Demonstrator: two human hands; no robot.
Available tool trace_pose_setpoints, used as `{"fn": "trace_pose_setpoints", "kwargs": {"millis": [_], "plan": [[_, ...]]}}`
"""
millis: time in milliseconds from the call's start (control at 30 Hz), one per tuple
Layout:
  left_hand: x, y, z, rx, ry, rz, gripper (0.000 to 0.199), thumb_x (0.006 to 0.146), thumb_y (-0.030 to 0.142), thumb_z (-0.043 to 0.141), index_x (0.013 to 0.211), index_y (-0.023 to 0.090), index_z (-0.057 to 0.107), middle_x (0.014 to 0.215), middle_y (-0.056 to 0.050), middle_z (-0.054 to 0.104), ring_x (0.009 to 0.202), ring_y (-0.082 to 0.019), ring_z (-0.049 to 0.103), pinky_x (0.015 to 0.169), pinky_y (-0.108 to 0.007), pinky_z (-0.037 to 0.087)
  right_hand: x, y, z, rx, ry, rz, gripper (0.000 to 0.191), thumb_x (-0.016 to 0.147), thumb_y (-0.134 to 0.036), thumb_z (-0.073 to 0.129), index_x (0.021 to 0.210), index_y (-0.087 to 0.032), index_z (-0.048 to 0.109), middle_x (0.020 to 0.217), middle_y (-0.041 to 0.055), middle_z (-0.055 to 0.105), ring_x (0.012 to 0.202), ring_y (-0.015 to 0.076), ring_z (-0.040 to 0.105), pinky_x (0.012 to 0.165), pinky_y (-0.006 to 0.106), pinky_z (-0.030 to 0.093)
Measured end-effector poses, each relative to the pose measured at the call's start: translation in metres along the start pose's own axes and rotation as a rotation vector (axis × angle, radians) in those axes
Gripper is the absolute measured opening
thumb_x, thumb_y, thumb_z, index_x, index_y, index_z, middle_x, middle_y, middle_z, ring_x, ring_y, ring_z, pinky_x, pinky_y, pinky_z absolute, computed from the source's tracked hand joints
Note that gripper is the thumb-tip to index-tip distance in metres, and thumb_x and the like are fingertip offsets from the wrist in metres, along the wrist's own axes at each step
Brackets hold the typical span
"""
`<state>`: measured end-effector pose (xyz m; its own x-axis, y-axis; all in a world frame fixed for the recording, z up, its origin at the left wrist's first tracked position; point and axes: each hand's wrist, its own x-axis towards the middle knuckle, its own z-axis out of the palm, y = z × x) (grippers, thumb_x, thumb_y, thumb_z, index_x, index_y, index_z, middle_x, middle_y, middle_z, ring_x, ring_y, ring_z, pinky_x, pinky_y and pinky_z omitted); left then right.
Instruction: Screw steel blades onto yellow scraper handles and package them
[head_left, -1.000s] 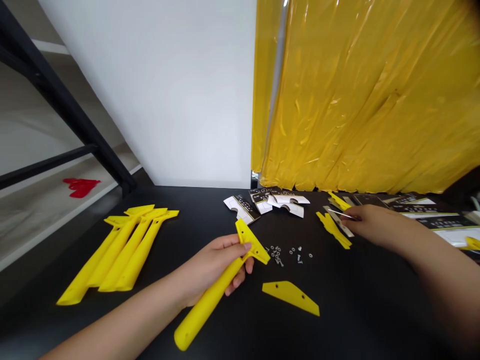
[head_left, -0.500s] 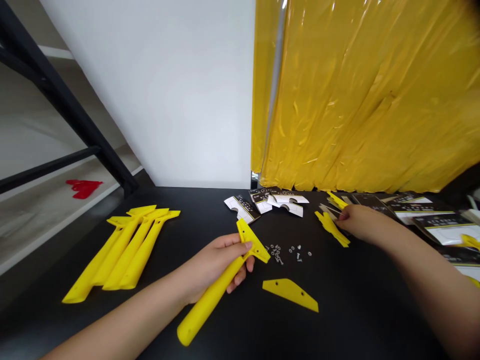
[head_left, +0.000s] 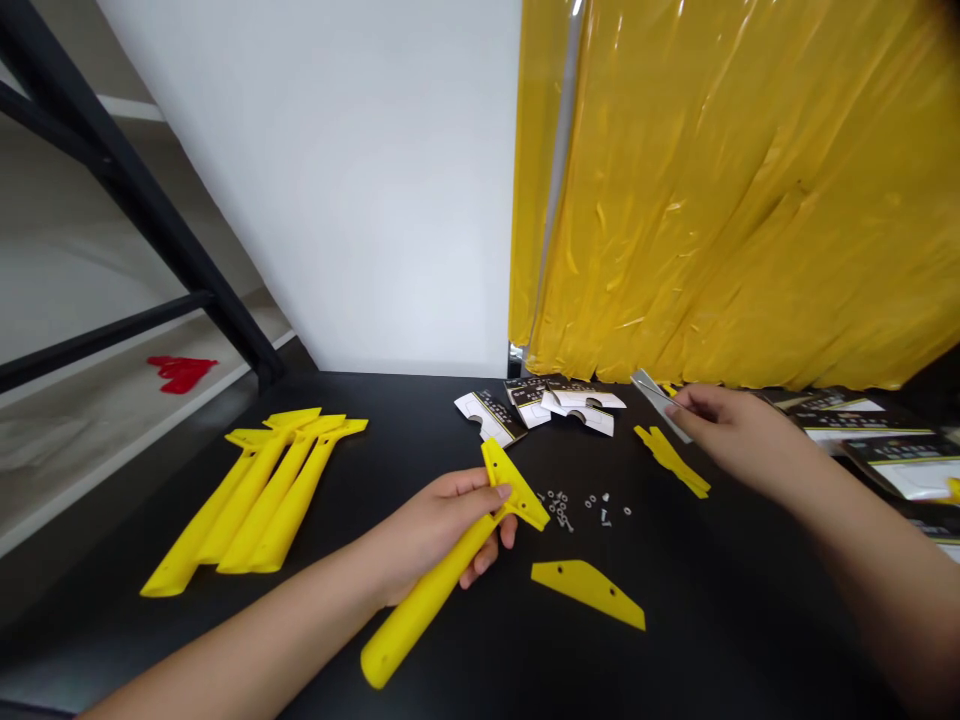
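The left hand (head_left: pixel 439 528) is closing round the neck of a yellow handle (head_left: pixel 429 606), its thumb pressing on the wide head; the shaft is pointing back toward the wearer, and the head is facing away and to the right. The right hand (head_left: pixel 724 428) is pinching a pale strip (head_left: pixel 679 424) between narrowed fingertips, with a thin rod (head_left: pixel 657 391) lying along it. The strip is lying beyond and to the right of the handle's head, well apart from it, their long axes running roughly parallel, from far left to near right. A two-holed yellow plate (head_left: pixel 589 592) is resting on the black table (head_left: pixel 742 620) just to the right of the left hand, the nearer of the two. Screws and nuts (head_left: pixel 560 510) are lying beside the head; crossed plates (head_left: pixel 670 460) are resting just below the strip, and four spare handles (head_left: pixel 251 505) are lying at left.
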<state>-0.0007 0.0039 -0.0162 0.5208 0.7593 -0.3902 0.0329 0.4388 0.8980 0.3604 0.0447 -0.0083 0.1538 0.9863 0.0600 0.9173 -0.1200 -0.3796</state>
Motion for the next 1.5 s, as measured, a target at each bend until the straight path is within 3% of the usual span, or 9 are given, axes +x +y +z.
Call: {"fn": "trace_pose_setpoints", "kwargs": {"millis": [100,167,267,333,567,867,1167,1300,1500], "plan": [[-0.001,0.0,0.001,-0.005,-0.007,-0.018,0.034,0.096,0.049,0.07,0.087,0.017,0.061,0.078,-0.001,0.066,0.047,-0.007,0.051,0.042,-0.018,0.042,-0.029,-0.04,0.003,0.491,-0.145,-0.216,0.035,0.103,-0.054,0.057,0.087,-0.024,0.066,0.08,0.0007,0.063,0.075,0.0177,0.057,0.069,0.029,0.045],[-0.003,0.0,0.002,-0.031,-0.032,-0.019,0.033,0.096,0.048,0.071,0.088,0.018,0.062,0.077,-0.001,0.066,0.046,-0.006,0.05,0.041,-0.018,0.041,-0.049,-0.067,0.011,0.728,-0.301,-0.257,0.033,0.099,-0.054,0.065,0.084,-0.024,0.066,0.077,-0.0011,0.061,0.072,0.0162,0.054,0.068,0.029,0.042],[-0.006,0.0,0.005,-0.071,-0.08,-0.006,0.031,0.096,0.048,0.071,0.094,0.018,0.063,0.08,-0.002,0.068,0.046,-0.007,0.052,0.04,-0.017,0.041,-0.073,-0.097,0.024,0.869,-0.478,-0.235,0.036,0.097,-0.053,0.068,0.079,-0.023,0.066,0.072,-0.0016,0.06,0.07,0.0153,0.051,0.067,0.029,0.041],[-0.007,-0.001,0.006,-0.077,-0.122,0.004,0.031,0.097,0.049,0.071,0.097,0.018,0.064,0.08,-0.002,0.068,0.046,-0.007,0.053,0.04,-0.016,0.042,-0.081,-0.107,0.032,0.901,-0.504,-0.201,0.037,0.095,-0.055,0.071,0.078,-0.022,0.065,0.07,-0.0023,0.058,0.067,0.0146,0.048,0.064,0.028,0.039],[-0.01,-0.004,0.009,-0.095,-0.14,0.028,0.034,0.098,0.052,0.07,0.105,0.019,0.064,0.081,-0.003,0.068,0.049,-0.007,0.053,0.04,-0.015,0.042,-0.082,-0.11,0.048,0.911,-0.493,-0.193,0.05,0.091,-0.063,0.071,0.07,-0.023,0.05,0.065,-0.0043,0.047,0.064,0.014,0.04,0.06,0.028,0.034],[-0.008,-0.009,0.009,-0.041,-0.147,0.003,0.035,0.1,0.054,0.066,0.101,0.02,0.064,0.08,-0.002,0.068,0.049,-0.006,0.053,0.04,-0.012,0.044,-0.08,-0.111,0.052,0.942,-0.606,-0.189,0.044,0.093,-0.063,0.07,0.079,-0.022,0.062,0.072,-0.0024,0.055,0.068,0.0146,0.045,0.065,0.028,0.038],[-0.011,-0.006,0.015,-0.031,-0.173,-0.085,0.039,0.102,0.059,0.06,0.091,0.021,0.061,0.059,0.005,0.055,0.034,-0.007,0.044,0.03,-0.014,0.04,-0.091,-0.114,0.053,0.961,-0.687,-0.248,0.04,0.097,-0.058,0.068,0.081,-0.021,0.065,0.076,-0.0016,0.058,0.072,0.0147,0.047,0.067,0.028,0.039],[-0.009,-0.004,0.012,-0.035,-0.149,-0.091,0.039,0.101,0.058,0.062,0.092,0.02,0.064,0.059,0.005,0.055,0.034,-0.007,0.044,0.029,-0.015,0.04,-0.085,-0.108,0.046,0.858,-0.609,-0.271,0.039,0.101,-0.056,0.064,0.082,-0.023,0.069,0.077,-0.0007,0.063,0.075,0.0165,0.053,0.07,0.029,0.043],[-0.004,-0.001,0.0,-0.071,-0.066,-0.053,0.038,0.101,0.055,0.063,0.09,0.019,0.063,0.061,0.003,0.059,0.035,-0.008,0.046,0.029,-0.016,0.04,-0.06,-0.071,0.026,0.525,-0.186,-0.225,0.041,0.105,-0.06,0.053,0.104,-0.026,0.076,0.071,-0.0004,0.062,0.068,0.0191,0.057,0.062,0.031,0.043]]}}
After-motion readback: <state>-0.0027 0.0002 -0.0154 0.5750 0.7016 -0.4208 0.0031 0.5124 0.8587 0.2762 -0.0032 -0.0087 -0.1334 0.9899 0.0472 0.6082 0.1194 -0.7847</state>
